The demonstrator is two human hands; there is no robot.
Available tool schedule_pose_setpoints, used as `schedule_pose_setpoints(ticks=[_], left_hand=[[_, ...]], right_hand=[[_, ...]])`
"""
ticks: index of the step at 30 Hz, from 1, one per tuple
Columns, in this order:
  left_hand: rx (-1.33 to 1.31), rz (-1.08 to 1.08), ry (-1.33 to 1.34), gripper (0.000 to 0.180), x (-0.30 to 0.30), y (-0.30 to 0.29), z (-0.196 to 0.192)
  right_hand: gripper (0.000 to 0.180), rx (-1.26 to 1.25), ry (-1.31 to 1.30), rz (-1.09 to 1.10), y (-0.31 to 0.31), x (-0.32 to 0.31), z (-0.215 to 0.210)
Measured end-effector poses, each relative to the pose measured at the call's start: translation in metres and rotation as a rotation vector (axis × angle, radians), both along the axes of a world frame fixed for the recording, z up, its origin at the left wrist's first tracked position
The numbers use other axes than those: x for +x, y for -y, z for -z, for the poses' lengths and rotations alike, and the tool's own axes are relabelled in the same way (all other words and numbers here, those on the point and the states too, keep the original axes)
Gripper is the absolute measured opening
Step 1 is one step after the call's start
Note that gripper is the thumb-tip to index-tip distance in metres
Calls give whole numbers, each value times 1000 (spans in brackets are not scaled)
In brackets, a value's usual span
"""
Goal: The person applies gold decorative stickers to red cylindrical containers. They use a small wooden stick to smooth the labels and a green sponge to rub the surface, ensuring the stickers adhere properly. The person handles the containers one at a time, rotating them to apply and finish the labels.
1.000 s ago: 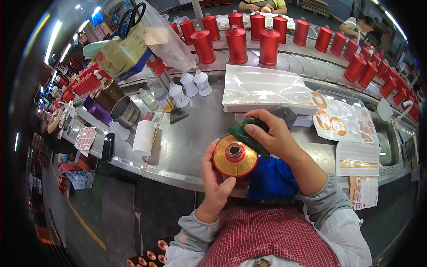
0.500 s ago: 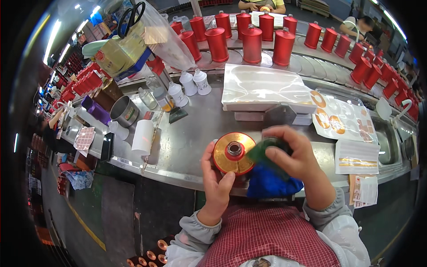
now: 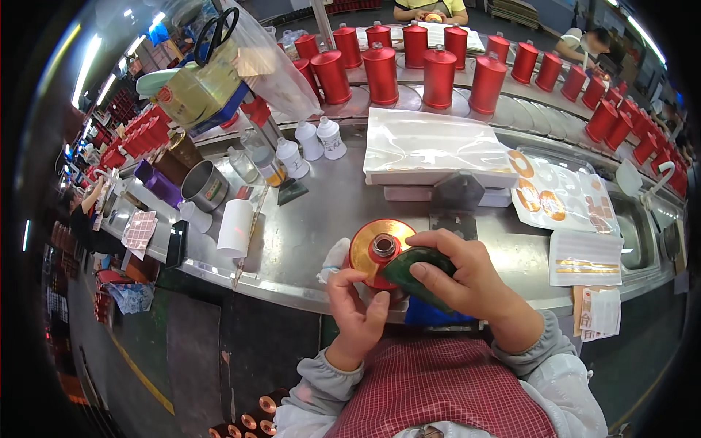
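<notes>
A red bottle (image 3: 359, 252) stands at the front of the metal bench, its bare neck facing up and a gold ring-shaped label on its top. My left hand (image 3: 355, 314) curls round its near left side, with white wrapping on one finger. In my right hand (image 3: 471, 281) is a dark green, smooth, flat scraper (image 3: 418, 276), its edge pressed against the right side of the gold label. Partly hidden beneath the right hand, a blue cloth (image 3: 431, 312) lies at the bench edge.
Behind my hands sits a stack of clear-covered sheets (image 3: 438, 146). Gold ring labels (image 3: 551, 206) lie on a sheet at right. Red bottles (image 3: 438, 77) line the conveyor beyond. White bottles (image 3: 292, 157), a steel pot (image 3: 204, 184) and a paper roll (image 3: 235, 228) stand left.
My right hand has brought the green scraper left and down onto the gold label. My left fingers have shifted on the bottle. The conveyor's red bottles have moved right.
</notes>
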State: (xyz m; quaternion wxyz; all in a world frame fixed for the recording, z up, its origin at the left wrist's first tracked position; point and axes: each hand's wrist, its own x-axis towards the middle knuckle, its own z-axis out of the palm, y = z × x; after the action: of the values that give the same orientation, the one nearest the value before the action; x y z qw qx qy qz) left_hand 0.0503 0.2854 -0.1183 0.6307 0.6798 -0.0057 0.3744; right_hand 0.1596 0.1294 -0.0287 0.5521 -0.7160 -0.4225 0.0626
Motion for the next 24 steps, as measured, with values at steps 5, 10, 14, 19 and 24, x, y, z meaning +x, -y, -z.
schedule_pose_setpoints(ticks=[5, 10, 14, 19, 24], left_hand=[[165, -82, -65, 24, -2, 0, 3], [197, -12, -16, 25, -4, -10, 25], [-148, 25, 44, 37, 7, 6, -11], [-186, 112, -35, 43, 9, 6, -14], [-187, 98, -42, 46, 10, 8, -14]], right_hand=[[32, 65, 109, 201, 12, 6, -1], [47, 42, 241, 113, 16, 14, 30], [55, -2, 286, 19, 7, 14, 42], [56, 11, 338, -22, 1, 10, 49], [56, 6, 359, -22, 2, 11, 48]])
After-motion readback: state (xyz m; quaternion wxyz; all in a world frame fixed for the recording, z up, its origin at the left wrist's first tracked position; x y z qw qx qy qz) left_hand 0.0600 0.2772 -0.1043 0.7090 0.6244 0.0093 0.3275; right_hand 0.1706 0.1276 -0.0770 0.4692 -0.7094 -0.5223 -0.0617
